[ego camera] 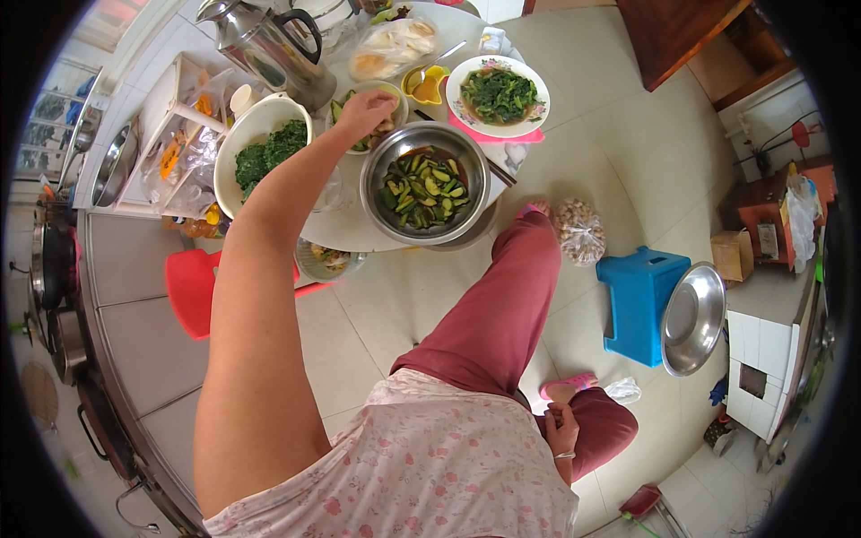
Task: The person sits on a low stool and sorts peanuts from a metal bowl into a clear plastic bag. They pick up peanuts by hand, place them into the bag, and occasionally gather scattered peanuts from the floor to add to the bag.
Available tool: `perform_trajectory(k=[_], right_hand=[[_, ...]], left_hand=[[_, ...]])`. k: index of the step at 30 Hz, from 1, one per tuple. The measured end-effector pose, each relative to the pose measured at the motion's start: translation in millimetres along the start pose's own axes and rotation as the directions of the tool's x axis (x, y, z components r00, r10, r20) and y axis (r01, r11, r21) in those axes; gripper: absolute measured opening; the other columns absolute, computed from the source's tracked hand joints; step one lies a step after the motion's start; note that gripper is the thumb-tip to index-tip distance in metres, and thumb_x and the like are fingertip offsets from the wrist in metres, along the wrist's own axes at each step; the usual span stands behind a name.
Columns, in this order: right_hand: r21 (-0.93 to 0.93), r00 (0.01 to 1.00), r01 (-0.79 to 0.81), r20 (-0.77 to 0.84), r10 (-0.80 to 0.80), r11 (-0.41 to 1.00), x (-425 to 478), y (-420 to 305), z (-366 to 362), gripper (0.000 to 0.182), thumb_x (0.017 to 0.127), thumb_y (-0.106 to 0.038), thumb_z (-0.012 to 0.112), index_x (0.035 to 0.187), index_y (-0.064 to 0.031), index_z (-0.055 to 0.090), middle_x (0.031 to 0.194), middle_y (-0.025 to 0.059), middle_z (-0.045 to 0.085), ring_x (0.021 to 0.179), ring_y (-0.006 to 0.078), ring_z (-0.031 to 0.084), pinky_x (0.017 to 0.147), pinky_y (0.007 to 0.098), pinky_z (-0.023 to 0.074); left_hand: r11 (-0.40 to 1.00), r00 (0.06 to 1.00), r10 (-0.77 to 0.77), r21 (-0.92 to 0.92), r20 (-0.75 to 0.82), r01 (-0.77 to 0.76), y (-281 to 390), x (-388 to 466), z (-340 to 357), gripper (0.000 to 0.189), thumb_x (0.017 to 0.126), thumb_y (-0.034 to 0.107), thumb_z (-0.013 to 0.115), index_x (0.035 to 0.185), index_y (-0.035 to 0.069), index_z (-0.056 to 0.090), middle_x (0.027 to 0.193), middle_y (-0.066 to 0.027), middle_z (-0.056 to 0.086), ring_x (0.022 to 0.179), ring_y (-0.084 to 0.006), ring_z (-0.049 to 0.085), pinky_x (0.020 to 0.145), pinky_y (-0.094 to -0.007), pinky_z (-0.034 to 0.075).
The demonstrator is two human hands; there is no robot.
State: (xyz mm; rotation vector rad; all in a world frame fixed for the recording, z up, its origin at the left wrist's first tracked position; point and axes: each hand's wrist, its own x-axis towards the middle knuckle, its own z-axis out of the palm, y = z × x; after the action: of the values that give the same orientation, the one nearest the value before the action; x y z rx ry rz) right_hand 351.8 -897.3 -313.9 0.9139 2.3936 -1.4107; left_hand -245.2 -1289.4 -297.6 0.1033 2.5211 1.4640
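Observation:
My left arm reaches forward over a round table (pixel 323 226). My left hand (pixel 366 116) hangs over a plate (pixel 404 107) of cut green and pale food, its fingertips mostly hidden from me. Just nearer stands a stainless steel bowl (pixel 368 195) holding sliced green vegetables (pixel 427 188) in brown liquid. Chopsticks (pixel 503 175) lie right of this bowl. Beyond it are a flower-patterned plate (pixel 456 111) of cooked leafy greens (pixel 498 94) and a yellow dish (pixel 440 74) with a spoon. My right hand (pixel 562 430), fingers curled, is down by my right thigh, with nothing visible in it.
A white tub (pixel 225 161) of dark greens and a steel jug (pixel 276 57) stand on the left. Below the table edge is a glass bowl (pixel 309 267) near a red plastic seat (pixel 188 289). On the right are a nut-filled bag (pixel 580 232), blue stool (pixel 635 302) and metal basin (pixel 706 323).

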Motion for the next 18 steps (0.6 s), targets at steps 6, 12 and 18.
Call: perform_trajectory(k=[6,12,18], right_hand=[[0.017,0.999,0.037,-0.023,-0.037,0.999,6,0,3,0.013,0.082,-0.003,0.060,0.095,-0.0011,0.061,0.078,0.0082,0.065,0.069,0.0149,0.063,0.064,0.0270,0.0504],[-0.313,0.965,0.160,-0.150,-0.215,0.936,6,-6,-11,0.017,0.080,-0.009,0.061,0.096,-0.0043,0.061,0.092,0.0095,0.064,0.090,0.0244,0.061,0.081,0.0386,0.0459],[-0.676,0.882,-0.156,-0.423,-0.206,0.720,-4,2,-68,0.041,0.074,-0.019,0.066,0.112,-0.0104,0.054,0.124,0.0079,0.052,0.121,0.0294,0.042,0.103,0.0460,0.0291]], left_hand=[[0.971,0.993,0.020,-0.235,-0.116,-0.047,20,1,-39,0.030,0.084,0.008,0.050,0.111,-0.001,0.060,0.091,-0.0066,0.065,0.082,-0.0136,0.060,0.078,-0.0251,0.047],[0.891,0.893,0.418,-0.118,-0.167,-0.439,105,-95,13,0.019,0.083,0.000,0.050,0.096,0.004,0.064,0.090,-0.0047,0.065,0.082,-0.0146,0.059,0.074,-0.0259,0.047],[0.216,0.304,0.689,0.215,0.657,-0.952,144,-245,147,0.034,0.071,0.019,0.064,0.105,0.016,0.059,0.114,-0.0135,0.050,0.109,-0.0297,0.049,0.097,-0.0559,0.034]])
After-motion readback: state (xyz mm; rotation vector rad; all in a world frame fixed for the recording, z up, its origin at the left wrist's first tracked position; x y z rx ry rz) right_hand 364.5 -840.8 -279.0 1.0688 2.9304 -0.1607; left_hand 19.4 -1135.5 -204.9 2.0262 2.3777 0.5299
